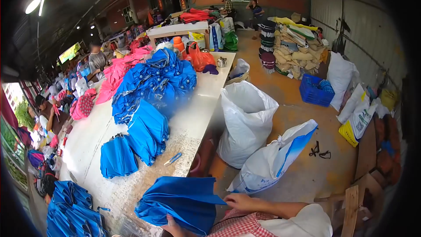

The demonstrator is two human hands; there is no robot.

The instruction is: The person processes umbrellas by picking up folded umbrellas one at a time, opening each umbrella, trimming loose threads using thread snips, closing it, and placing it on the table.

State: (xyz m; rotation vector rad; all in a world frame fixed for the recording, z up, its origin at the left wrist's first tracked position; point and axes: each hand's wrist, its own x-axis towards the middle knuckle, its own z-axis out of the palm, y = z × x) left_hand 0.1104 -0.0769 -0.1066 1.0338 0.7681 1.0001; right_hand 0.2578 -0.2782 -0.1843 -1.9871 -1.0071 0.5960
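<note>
A blue umbrella, its cloth gathered in loose folds, lies across the near corner of the table in front of me. My left hand is closed on its lower side, with part of the fingers hidden by the cloth. At the right end of the cloth, my right hand has its fingers curled in at a pulled-out corner. Two more blue folded umbrellas, one smaller and one longer, lie farther up the table. Beside them is a small blue-handled tool, perhaps thread snips.
A large blue umbrella heap covers the table's middle, and another blue bundle lies near left. Right of the table stand an open white sack and a leaning sack. Other people sit along the far left.
</note>
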